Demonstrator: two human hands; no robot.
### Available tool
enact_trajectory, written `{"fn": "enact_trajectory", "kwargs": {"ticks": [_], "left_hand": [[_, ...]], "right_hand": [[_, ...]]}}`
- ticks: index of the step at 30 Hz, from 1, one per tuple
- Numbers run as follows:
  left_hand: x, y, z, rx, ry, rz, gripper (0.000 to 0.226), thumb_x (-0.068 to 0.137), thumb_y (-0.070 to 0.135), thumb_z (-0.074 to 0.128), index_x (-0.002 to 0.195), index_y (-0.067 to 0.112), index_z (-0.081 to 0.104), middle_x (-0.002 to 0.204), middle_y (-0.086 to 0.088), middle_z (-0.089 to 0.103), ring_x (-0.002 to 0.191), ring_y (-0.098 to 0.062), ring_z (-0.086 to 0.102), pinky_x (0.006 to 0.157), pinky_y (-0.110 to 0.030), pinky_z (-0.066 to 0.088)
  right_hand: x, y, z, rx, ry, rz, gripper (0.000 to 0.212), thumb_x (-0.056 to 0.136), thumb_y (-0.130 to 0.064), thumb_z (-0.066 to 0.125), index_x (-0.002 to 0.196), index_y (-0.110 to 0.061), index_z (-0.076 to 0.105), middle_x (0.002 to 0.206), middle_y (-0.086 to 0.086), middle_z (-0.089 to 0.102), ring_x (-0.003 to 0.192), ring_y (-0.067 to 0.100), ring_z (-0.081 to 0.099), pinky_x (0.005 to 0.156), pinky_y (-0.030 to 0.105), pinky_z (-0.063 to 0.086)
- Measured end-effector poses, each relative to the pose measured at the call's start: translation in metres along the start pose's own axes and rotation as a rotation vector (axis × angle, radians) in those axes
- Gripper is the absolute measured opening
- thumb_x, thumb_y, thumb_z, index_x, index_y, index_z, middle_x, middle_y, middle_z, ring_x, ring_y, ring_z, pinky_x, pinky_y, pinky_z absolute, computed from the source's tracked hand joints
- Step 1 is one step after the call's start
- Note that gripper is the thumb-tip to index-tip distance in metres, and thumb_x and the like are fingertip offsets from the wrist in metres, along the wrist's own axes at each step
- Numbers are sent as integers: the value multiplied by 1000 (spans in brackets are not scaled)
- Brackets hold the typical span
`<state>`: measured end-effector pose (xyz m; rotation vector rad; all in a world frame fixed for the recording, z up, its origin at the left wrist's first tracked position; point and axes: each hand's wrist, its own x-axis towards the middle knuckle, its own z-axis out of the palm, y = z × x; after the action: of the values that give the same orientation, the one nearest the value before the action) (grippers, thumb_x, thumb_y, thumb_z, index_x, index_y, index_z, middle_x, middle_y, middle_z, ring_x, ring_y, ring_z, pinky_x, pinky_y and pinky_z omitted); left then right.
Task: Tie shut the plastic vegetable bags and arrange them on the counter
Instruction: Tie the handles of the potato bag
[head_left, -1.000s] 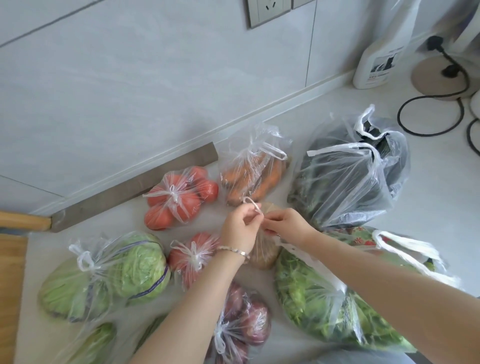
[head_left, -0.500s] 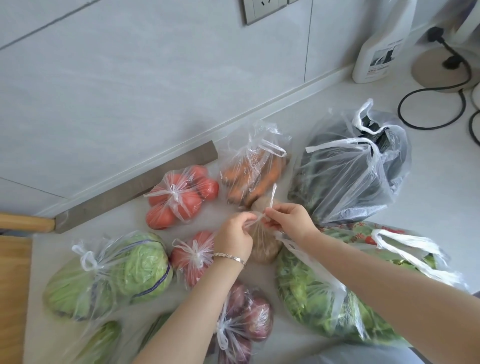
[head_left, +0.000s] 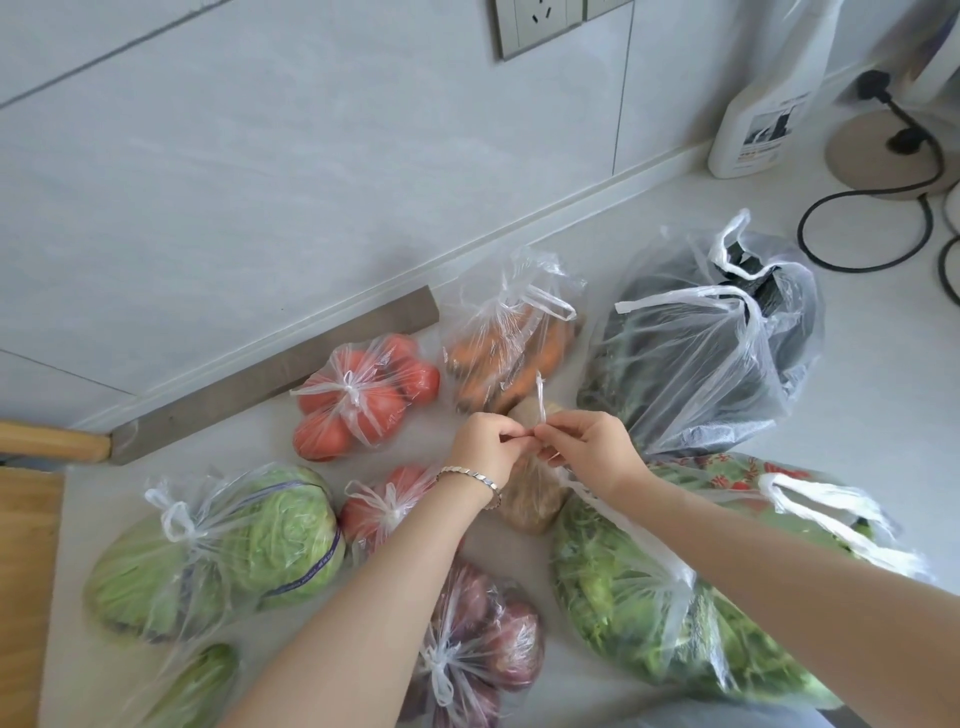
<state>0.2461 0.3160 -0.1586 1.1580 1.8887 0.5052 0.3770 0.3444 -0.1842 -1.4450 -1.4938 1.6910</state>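
Observation:
My left hand (head_left: 485, 448) and my right hand (head_left: 592, 449) meet at the middle of the counter, both pinching the thin handles of a small clear bag of brown vegetables (head_left: 530, 496). One handle strip sticks up between my fingers. Around it lie knotted bags: tomatoes (head_left: 363, 400), a second tomato bag (head_left: 387, 506), carrots (head_left: 511, 353), cabbages (head_left: 218, 551) and red onions (head_left: 483, 644). A bag of leafy greens (head_left: 660, 597) lies under my right forearm. A large bag of dark vegetables (head_left: 717, 343) stands at the back right.
A cleaver (head_left: 270, 384) with a wooden handle lies along the wall. A wooden board (head_left: 21, 571) sits at the left edge. A white spray bottle (head_left: 758, 119), a round base and black cables (head_left: 872, 228) occupy the back right corner. A green vegetable bag (head_left: 192, 686) lies front left.
My hands have drawn the small bag's handles together and one strip now stands upright between my fingers. The other bags have not moved.

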Motion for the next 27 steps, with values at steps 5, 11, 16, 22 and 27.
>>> {"fn": "enact_trajectory", "kwargs": {"ticks": [5,11,16,22,27], "left_hand": [[2,0,4,0,15,4,11,81,12,66,85,4,72,55,5,52,47,-2,43,45,-8,33],[6,-8,8,177,61,63,18,84,16,61,81,0,68,66,9,39,73,-18,46,65,-23,33],[7,-11,6,1,57,-29,18,84,20,62,84,3,68,63,2,50,60,-12,48,56,-21,36],[3,-13,-3,-239,-62,-186,12,82,16,65,70,17,66,58,-4,50,50,-11,44,54,-20,38],[2,-14,-2,-198,-54,-183,7,80,17,67,79,10,70,62,-8,53,55,-14,42,52,-22,33]], "right_hand": [[1,-1,4,11,53,-11,20,87,-4,57,71,-4,70,64,9,63,53,8,59,58,13,52],[13,0,6,124,34,183,8,77,-12,72,71,-10,67,65,11,65,58,20,58,71,37,55],[13,-4,1,-58,17,-4,18,78,-9,69,80,-23,58,69,-3,66,59,4,61,68,23,52],[10,-1,-4,-518,-170,-491,22,80,-1,63,99,-9,73,81,0,63,64,4,51,72,20,48],[13,-10,0,-665,-220,-440,23,81,-2,56,98,-6,71,93,14,63,80,27,57,79,35,47]]}}
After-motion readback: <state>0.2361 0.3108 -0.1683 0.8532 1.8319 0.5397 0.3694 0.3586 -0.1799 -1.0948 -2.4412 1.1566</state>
